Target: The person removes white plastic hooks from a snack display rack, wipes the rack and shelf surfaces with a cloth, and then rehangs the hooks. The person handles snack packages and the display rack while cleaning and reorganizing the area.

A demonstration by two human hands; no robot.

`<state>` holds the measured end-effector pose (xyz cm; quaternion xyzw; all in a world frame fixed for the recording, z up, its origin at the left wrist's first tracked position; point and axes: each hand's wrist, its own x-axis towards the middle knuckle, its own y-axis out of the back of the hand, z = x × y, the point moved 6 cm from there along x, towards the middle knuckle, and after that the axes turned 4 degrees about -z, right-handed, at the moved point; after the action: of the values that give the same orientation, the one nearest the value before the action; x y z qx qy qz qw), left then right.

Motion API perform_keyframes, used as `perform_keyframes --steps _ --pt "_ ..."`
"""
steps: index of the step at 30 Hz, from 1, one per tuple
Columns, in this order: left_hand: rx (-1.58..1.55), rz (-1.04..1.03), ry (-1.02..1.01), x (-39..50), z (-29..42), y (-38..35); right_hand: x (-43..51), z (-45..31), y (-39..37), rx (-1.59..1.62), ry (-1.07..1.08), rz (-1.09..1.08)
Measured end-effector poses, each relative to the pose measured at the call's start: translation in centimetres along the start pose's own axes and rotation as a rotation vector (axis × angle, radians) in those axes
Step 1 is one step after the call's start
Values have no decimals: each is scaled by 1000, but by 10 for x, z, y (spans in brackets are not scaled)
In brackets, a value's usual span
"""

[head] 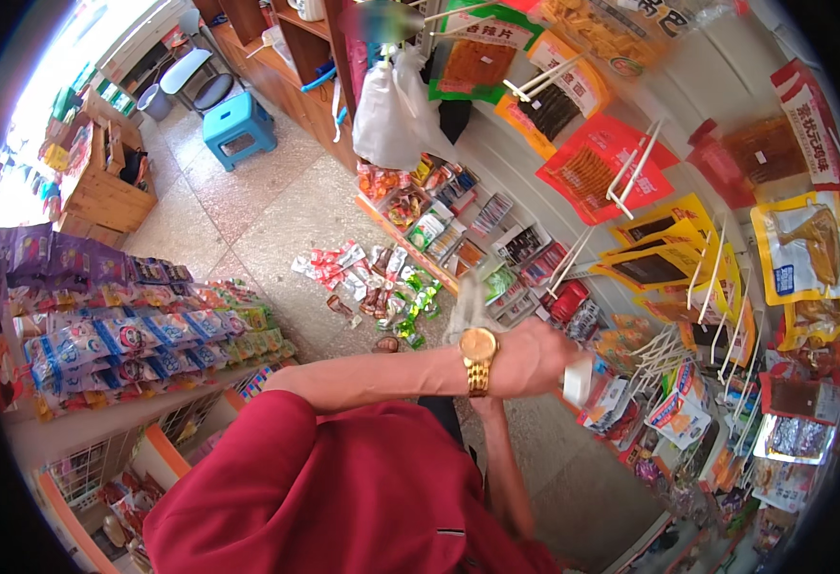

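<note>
My left hand (534,355) reaches across to the right, below a gold-coloured wristwatch (478,347). Its fingers are curled, and a white piece (577,382) juts out from them. A blurred beige, fuzzy-looking thing (468,305) shows beside the watch; whether it joins the white piece, I cannot tell. My right hand (488,406) is mostly hidden beneath the left wrist, so its hold cannot be seen. Ahead on the speckled tile floor lies a loose heap of small wrapped snacks (377,283), in red-white, brown and green. A toe in a sandal (385,344) appears just below that heap.
At right, snack packets (606,168) hang on white metal hooks (635,168). Compartments of small goods (455,222) line a low shelf beneath. Bagged snacks (133,337) fill the left rack. A white plastic bag (391,115) hangs ahead; a blue stool (239,128) stands farther off.
</note>
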<state>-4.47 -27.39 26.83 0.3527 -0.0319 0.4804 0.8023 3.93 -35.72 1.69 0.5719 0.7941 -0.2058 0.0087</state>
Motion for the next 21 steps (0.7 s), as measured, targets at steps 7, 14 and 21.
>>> perform_keyframes --steps 7,14,21 --pt "268 -287 -342 -38 13 -51 -32 -84 53 -372 28 288" --pt "431 -604 -341 -79 13 -62 -10 -208 13 -1312 143 213" --pt "304 -954 -199 -121 -17 -102 0 -202 -72 -977 231 -350"
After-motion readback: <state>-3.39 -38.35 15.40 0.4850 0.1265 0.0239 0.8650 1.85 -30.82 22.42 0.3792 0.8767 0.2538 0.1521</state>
